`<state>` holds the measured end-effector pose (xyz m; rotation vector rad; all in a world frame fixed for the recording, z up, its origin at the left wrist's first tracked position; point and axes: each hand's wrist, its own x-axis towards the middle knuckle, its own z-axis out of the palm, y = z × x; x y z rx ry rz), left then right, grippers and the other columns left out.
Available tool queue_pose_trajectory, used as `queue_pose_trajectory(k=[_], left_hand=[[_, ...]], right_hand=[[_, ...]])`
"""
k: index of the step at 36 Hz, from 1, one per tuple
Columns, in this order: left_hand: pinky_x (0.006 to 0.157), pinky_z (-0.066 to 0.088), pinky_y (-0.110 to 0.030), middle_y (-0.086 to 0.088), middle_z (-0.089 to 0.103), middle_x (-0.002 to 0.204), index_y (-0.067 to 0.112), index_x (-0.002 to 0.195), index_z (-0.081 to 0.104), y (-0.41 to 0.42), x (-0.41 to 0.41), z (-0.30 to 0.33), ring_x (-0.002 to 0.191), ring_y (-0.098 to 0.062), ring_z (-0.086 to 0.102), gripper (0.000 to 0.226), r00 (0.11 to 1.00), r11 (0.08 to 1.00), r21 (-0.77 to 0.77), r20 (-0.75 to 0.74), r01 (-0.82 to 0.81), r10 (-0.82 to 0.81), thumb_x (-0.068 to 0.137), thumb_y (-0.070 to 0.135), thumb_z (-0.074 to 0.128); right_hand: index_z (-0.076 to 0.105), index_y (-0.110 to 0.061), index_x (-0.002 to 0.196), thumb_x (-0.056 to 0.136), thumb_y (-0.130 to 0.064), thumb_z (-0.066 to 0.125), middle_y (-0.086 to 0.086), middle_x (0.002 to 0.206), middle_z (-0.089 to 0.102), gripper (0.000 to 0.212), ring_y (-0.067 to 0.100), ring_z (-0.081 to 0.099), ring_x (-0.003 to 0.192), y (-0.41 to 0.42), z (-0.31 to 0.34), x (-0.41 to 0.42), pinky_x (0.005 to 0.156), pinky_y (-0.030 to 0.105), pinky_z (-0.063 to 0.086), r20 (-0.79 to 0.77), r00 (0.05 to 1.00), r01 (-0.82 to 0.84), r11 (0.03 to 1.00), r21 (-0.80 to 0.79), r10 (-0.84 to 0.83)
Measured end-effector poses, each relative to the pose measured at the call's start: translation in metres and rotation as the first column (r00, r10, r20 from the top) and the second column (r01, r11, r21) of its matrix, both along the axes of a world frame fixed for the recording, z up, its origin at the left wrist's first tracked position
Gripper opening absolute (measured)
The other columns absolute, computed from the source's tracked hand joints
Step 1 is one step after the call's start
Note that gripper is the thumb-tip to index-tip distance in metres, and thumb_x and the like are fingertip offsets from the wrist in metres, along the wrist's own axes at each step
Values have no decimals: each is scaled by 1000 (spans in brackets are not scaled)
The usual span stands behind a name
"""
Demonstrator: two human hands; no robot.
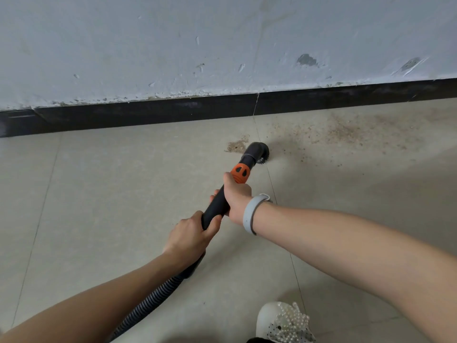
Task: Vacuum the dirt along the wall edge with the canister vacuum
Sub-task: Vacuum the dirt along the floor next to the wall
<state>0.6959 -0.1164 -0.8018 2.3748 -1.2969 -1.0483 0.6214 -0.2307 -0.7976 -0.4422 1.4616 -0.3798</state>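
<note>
Vacuum hose of ribbed black plastic (pixel 150 299) is entering at the near edge of the pale beige tiled floor (pixel 103 184) and running up and to the right into a black rigid plastic wand (pixel 217 206). Just right of it, at the floor's near edge, a white shoe trimmed with pearl beads (pixel 284 323) is standing on the tiles. The left hand (pixel 190 235) is wrapping the wand's lower end, fingers curled fully round it with the thumb lying along the top. Directly beyond it, the right hand (pixel 236 199) is gripping the wand higher up, fingers closed round the tube and thumb pointing toward an orange plastic collar (pixel 240 172); a grey silicone wristband (pixel 252 211) is sitting on that wrist. Past the collar, a round black brush nozzle (pixel 257 151) is resting on the floor beside a tile joint. A small patch of brown sandy dirt (pixel 237 145) is lying just left of the nozzle, and a wider thin scatter of dirt grains (pixel 346 132) is spreading to its right, toward the black skirting strip (pixel 173 111) along the floor's far edge. Above the strip, a scuffed, chipped pale grey painted wall (pixel 197 40) is rising.
</note>
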Motion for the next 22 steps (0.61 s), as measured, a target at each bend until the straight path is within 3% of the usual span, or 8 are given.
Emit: queue_pose_trajectory(k=[6,10,12,16,19,22], left_hand=[[72,53,-41,-6,69,69,13,81,51,5,24,-2,68,-26,66,42,990,987,-76,8,-141,142,94,52,43],[56,46,-30,1,66,61,15,76,50,15,37,-9,60,-16,64,41,977,973,-98,14,-209,212,94,51,43],[52,42,-26,2,66,58,16,75,51,22,43,-13,56,-12,63,40,972,968,-92,4,-233,234,94,50,44],[54,46,-27,1,66,58,16,76,52,26,49,-17,54,-11,63,40,971,968,-71,-10,-239,239,93,51,44],[50,42,-24,1,66,59,17,77,52,23,44,-18,54,-10,63,38,977,975,-65,-5,-213,213,94,50,44],[54,48,-28,-1,67,62,16,79,51,22,34,-20,56,-14,64,39,984,983,-42,-17,-180,180,93,52,43]], right_hand=[[44,-11,86,92,-29,57,10,71,58,23,22,60,55,-3,10,40,66,35,58,76,994,-82,996,-19,83],[45,-10,85,93,-26,56,10,73,57,21,22,58,57,1,11,62,58,33,55,87,984,-157,988,-3,157],[45,-10,84,93,-27,55,10,73,58,22,22,59,58,6,9,69,64,35,57,86,978,-191,982,11,189],[46,-10,84,93,-29,55,8,72,60,23,20,61,57,10,4,72,71,35,58,77,974,-214,976,23,212],[46,-10,83,92,-28,55,8,71,59,22,21,61,58,9,3,66,65,33,57,72,980,-189,982,25,187],[47,-10,84,92,-29,55,7,72,61,22,20,62,57,8,-1,53,60,30,56,37,983,-183,982,38,182]])
